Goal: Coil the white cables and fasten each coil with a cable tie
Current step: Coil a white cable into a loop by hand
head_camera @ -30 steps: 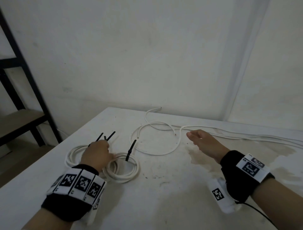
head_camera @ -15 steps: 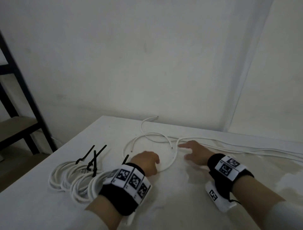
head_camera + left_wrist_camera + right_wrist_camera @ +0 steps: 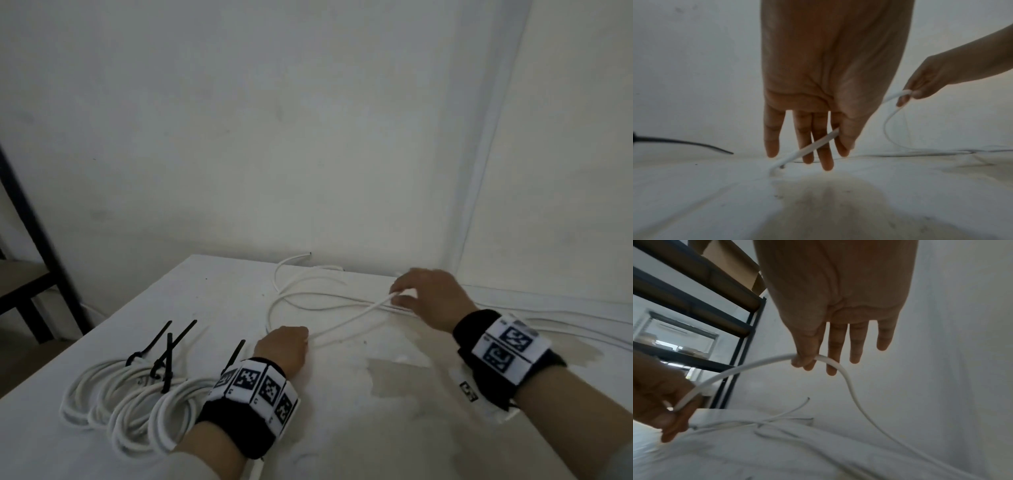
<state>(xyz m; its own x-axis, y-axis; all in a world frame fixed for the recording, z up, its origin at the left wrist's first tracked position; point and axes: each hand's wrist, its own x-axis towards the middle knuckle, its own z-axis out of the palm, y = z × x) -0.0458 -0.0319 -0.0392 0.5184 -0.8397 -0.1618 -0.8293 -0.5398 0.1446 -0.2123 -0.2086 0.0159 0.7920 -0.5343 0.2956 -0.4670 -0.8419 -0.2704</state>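
Note:
A loose white cable (image 3: 349,322) runs across the white table (image 3: 394,428) between my two hands. My left hand (image 3: 286,346) pinches it near its end between thumb and forefinger, cable (image 3: 807,151) crossing under the fingers. My right hand (image 3: 424,298) pinches the same cable (image 3: 764,363) farther along, lifted slightly above the table. Several finished coils (image 3: 130,407) fastened with black cable ties (image 3: 168,356) lie at the near left. More loose white cables (image 3: 308,274) lie near the wall.
A black metal shelf rack (image 3: 37,267) stands left of the table. The walls (image 3: 308,137) meet in a corner behind the table's far right. Long white cable runs (image 3: 565,315) trail off along the table's right side.
My left hand left the coils, moved right and took the loose cable's end. My right hand went from hovering open to pinching the cable and lifting it to the right.

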